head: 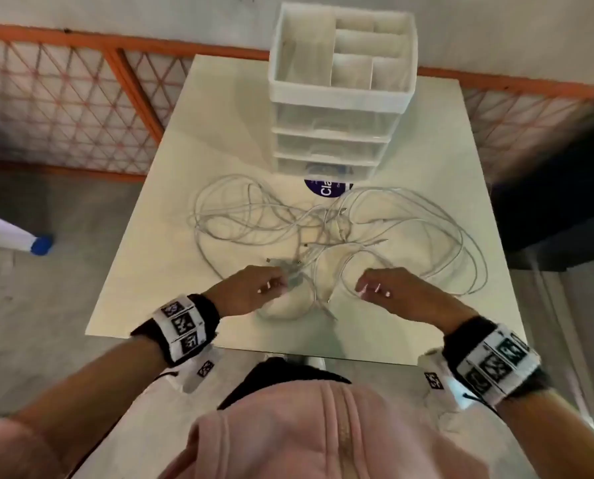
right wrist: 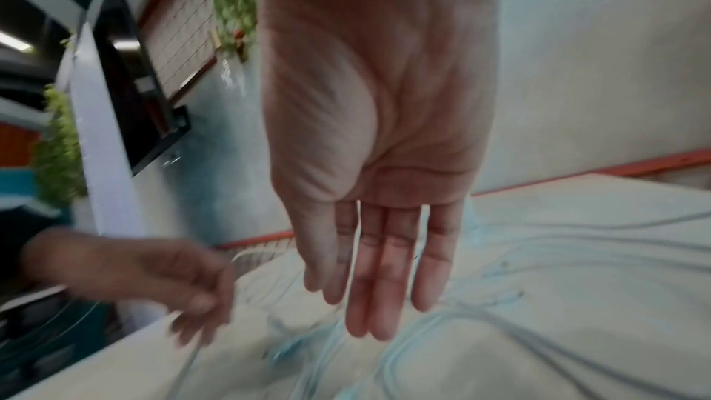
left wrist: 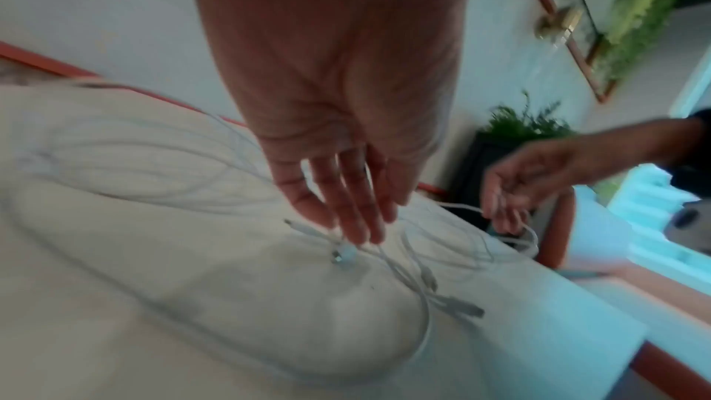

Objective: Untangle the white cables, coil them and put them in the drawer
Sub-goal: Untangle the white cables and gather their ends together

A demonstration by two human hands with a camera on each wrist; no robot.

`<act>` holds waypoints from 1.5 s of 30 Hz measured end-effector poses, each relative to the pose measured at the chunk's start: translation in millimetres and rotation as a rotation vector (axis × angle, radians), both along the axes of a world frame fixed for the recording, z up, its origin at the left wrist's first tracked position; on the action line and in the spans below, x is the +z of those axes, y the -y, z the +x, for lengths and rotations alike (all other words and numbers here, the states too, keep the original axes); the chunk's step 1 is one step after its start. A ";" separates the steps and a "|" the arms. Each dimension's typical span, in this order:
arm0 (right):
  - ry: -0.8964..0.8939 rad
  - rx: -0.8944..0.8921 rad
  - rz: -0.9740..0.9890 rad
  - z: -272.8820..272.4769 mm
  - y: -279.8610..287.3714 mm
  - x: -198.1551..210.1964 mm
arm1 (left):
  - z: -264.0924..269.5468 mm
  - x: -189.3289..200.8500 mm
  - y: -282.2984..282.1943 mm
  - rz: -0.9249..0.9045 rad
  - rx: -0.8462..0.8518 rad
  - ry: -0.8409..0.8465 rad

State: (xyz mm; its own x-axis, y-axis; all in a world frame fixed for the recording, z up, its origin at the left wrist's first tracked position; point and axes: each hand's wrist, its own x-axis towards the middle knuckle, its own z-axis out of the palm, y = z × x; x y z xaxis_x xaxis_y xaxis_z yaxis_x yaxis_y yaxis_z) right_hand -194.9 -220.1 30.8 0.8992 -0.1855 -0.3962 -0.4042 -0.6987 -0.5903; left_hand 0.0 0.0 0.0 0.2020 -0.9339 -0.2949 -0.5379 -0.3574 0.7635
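A loose tangle of white cables (head: 288, 219) sprawls over the middle of the white table (head: 143, 278), in front of a white drawer unit (head: 340, 98) whose drawers look closed. Both hands hover over the tangle's near edge. My left hand (head: 275, 283) reaches down with fairly straight fingers (left wrist: 358, 233), their tips touching the cable just behind a white connector (left wrist: 344, 254). My right hand (head: 368, 288) hangs with straight fingers (right wrist: 369, 315) just above cable loops (right wrist: 500, 330) and grips nothing that I can see. The wrist views are blurred.
The drawer unit carries an open divided tray (head: 368, 53) on top. A round purple sticker (head: 326, 190) lies at its foot. An orange lattice fence (head: 81, 98) runs behind the table. A white pole with a blue cap (head: 40, 245) is on the left, and dark furniture (head: 558, 202) on the right.
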 end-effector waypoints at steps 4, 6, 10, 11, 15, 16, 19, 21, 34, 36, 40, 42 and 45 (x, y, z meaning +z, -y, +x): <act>-0.076 0.130 -0.009 31.2 -28.7 -20.9 | -20.2 -18.1 38.1 -0.019 -0.108 0.074; -0.121 0.139 -0.083 35.8 -42.1 -35.1 | -29.6 -29.1 47.1 -0.008 -0.152 0.106; -0.222 0.096 -0.254 38.6 -56.7 -50.9 | -36.8 -46.1 52.7 0.041 -0.136 0.176; -0.214 0.075 -0.261 38.4 -56.4 -51.9 | -36.8 -49.5 52.1 0.043 -0.125 0.183; -0.100 -0.023 -0.123 41.4 -38.0 -33.1 | -34.1 -54.6 49.4 -0.042 -0.018 0.100; -0.061 -0.050 -0.057 44.0 -32.6 -23.0 | -33.6 -53.9 49.7 -0.113 0.013 0.081; 0.038 -0.104 0.091 53.1 -18.1 13.7 | -33.0 -44.5 53.4 -0.309 0.099 0.125; 0.095 -0.145 0.175 55.0 -5.6 34.9 | -28.9 -29.7 56.9 -0.395 0.174 0.196; 0.014 -0.119 0.291 62.1 26.9 9.3 | 23.2 120.3 65.9 -0.860 0.605 -0.078; -0.012 -0.184 0.263 41.2 50.8 5.2 | 43.1 112.2 51.3 -0.827 0.696 0.026; 0.071 -0.208 0.167 27.8 66.4 20.8 | 50.1 87.3 33.3 -0.633 0.582 0.219; 0.131 -0.121 0.106 40.4 53.9 37.7 | 34.8 78.5 40.3 -0.541 0.476 0.155; 0.269 -0.004 0.058 66.6 25.2 66.3 | 10.2 69.9 60.9 -0.421 0.340 -0.034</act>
State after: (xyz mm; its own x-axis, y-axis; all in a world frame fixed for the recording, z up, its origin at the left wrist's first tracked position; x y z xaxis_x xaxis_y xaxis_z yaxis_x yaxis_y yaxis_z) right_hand -128.3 -245.3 97.2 0.9729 -0.1732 -0.1533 -0.2302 -0.6593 -0.7158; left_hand 10.2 -60.9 69.9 0.5106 -0.8562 0.0789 -0.4174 -0.1666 0.8933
